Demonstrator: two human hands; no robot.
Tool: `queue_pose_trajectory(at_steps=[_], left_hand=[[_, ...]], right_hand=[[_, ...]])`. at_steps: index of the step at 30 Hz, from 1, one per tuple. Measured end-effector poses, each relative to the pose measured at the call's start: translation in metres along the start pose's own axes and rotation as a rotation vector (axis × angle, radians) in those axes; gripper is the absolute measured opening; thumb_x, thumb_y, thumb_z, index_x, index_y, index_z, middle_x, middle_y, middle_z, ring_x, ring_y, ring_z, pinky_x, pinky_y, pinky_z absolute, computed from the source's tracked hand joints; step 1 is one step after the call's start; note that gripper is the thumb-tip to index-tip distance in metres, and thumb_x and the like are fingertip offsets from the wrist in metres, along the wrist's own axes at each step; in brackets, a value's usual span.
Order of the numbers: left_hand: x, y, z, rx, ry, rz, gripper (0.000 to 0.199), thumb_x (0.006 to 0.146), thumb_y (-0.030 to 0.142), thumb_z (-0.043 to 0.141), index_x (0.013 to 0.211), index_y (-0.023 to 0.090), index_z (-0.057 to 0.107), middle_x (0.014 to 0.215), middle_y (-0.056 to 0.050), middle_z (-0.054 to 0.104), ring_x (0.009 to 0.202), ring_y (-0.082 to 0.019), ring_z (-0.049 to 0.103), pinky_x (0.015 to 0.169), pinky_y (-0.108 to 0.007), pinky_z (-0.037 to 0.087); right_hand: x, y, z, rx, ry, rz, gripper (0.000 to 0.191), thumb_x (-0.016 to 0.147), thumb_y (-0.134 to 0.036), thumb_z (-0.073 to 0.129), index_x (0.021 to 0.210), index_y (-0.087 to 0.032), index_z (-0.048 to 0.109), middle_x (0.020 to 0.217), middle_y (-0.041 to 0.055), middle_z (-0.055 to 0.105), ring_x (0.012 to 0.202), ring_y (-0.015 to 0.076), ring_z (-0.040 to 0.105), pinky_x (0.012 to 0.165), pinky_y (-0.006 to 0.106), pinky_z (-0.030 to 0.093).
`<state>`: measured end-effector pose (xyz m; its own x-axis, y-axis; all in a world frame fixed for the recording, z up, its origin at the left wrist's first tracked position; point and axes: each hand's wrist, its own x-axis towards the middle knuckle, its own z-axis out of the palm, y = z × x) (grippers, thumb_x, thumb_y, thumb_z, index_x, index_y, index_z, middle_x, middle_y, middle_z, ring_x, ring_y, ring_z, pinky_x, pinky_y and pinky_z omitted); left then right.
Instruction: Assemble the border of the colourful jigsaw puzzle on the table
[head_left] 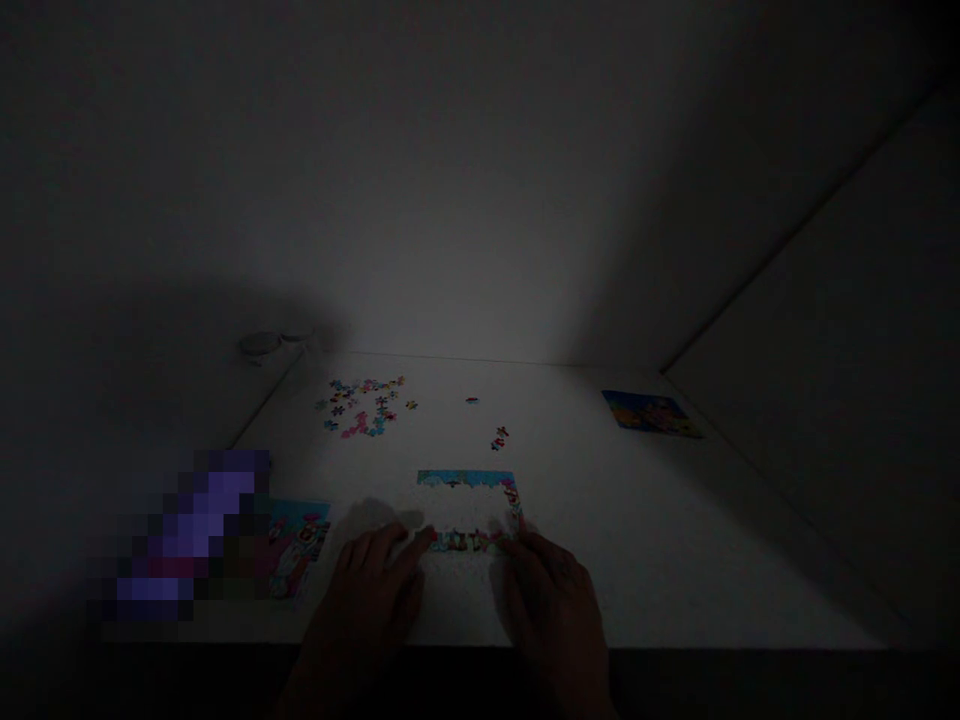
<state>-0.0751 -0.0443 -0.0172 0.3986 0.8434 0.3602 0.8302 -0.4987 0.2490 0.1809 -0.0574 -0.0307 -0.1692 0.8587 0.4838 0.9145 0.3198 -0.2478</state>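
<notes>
A partly joined jigsaw puzzle (465, 478) lies on the white table, with its top row, right side and bottom row forming a frame around a bare middle. My left hand (375, 580) rests at the lower left corner, its fingers stretched out and a fingertip touching the bottom row. At the lower right corner is my right hand (555, 590), palm down, with fingertips on the puzzle's edge. Its fingers look extended; the thumb is partly in shadow. No loose piece shows in either hand, though the dim light hides detail.
Several loose puzzle pieces (364, 410) lie scattered at the back left. A few more pieces (500, 438) are beyond the puzzle. A picture sheet (296, 550) and a blurred purple object (195, 530) lie left. A dark picture card (652, 414) lies back right, near the wall.
</notes>
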Motion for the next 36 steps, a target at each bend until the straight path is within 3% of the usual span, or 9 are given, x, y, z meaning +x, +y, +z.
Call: queue_pose_trajectory(at_steps=[6, 13, 17, 23, 27, 31, 36], left_hand=[[-0.002, -0.003, 0.008, 0.039, 0.047, 0.015, 0.046, 0.096, 0.024, 0.047, 0.141, 0.034, 0.048, 0.119, -0.007, 0.060, 0.105, -0.025, 0.055, 0.086, -0.042, 0.050], [0.003, 0.003, -0.005, 0.057, 0.035, 0.036, 0.046, 0.095, 0.021, 0.047, 0.139, 0.032, 0.050, 0.121, -0.007, 0.061, 0.106, -0.025, 0.056, 0.086, -0.040, 0.050], [0.003, 0.003, -0.009, 0.020, -0.029, 0.038, 0.036, 0.097, 0.036, 0.049, 0.132, 0.031, 0.057, 0.123, -0.007, 0.060, 0.109, -0.027, 0.054, 0.090, -0.044, 0.049], [0.003, 0.002, -0.012, 0.004, -0.051, 0.026, 0.045, 0.096, 0.046, 0.049, 0.138, 0.029, 0.052, 0.130, -0.009, 0.056, 0.113, -0.028, 0.051, 0.093, -0.047, 0.048], [0.005, 0.018, -0.008, 0.003, 0.033, 0.041, 0.040, 0.098, 0.038, 0.047, 0.136, 0.025, 0.053, 0.136, -0.009, 0.054, 0.120, -0.027, 0.050, 0.098, -0.046, 0.046], [0.009, 0.050, 0.010, -0.025, 0.050, 0.098, 0.040, 0.099, 0.032, 0.045, 0.137, 0.021, 0.051, 0.138, -0.009, 0.054, 0.126, -0.027, 0.048, 0.103, -0.046, 0.045], [0.011, 0.069, 0.028, -0.007, 0.050, 0.039, 0.041, 0.099, 0.031, 0.043, 0.137, 0.017, 0.050, 0.134, -0.009, 0.058, 0.124, -0.029, 0.051, 0.103, -0.050, 0.045]], right_hand=[[0.000, 0.000, 0.001, 0.014, 0.026, -0.009, 0.035, 0.092, -0.026, 0.053, 0.126, -0.026, 0.060, 0.126, 0.0087, 0.064, 0.109, 0.0260, 0.061, 0.087, 0.043, 0.051], [0.003, 0.000, 0.000, -0.014, 0.043, -0.039, 0.035, 0.091, -0.025, 0.053, 0.125, -0.026, 0.061, 0.125, 0.0083, 0.065, 0.106, 0.0252, 0.062, 0.084, 0.041, 0.051], [0.002, -0.003, -0.002, 0.001, 0.021, -0.003, 0.035, 0.092, -0.025, 0.052, 0.126, -0.025, 0.061, 0.125, 0.0098, 0.064, 0.109, 0.0264, 0.060, 0.088, 0.043, 0.050], [0.001, -0.003, -0.001, 0.026, -0.027, 0.029, 0.037, 0.093, -0.026, 0.050, 0.129, -0.026, 0.060, 0.127, 0.0101, 0.063, 0.113, 0.0271, 0.058, 0.090, 0.045, 0.048], [0.001, 0.001, 0.000, 0.020, 0.006, -0.023, 0.036, 0.092, -0.029, 0.052, 0.126, -0.025, 0.062, 0.126, 0.0102, 0.063, 0.112, 0.0265, 0.059, 0.088, 0.043, 0.050], [0.002, -0.003, -0.004, 0.023, -0.006, 0.000, 0.035, 0.093, -0.026, 0.050, 0.126, -0.024, 0.062, 0.127, 0.0100, 0.063, 0.113, 0.0258, 0.059, 0.091, 0.042, 0.048], [0.004, -0.010, -0.010, 0.037, -0.009, 0.010, 0.035, 0.093, -0.023, 0.049, 0.126, -0.023, 0.062, 0.124, 0.0096, 0.065, 0.113, 0.0253, 0.058, 0.091, 0.042, 0.047]])
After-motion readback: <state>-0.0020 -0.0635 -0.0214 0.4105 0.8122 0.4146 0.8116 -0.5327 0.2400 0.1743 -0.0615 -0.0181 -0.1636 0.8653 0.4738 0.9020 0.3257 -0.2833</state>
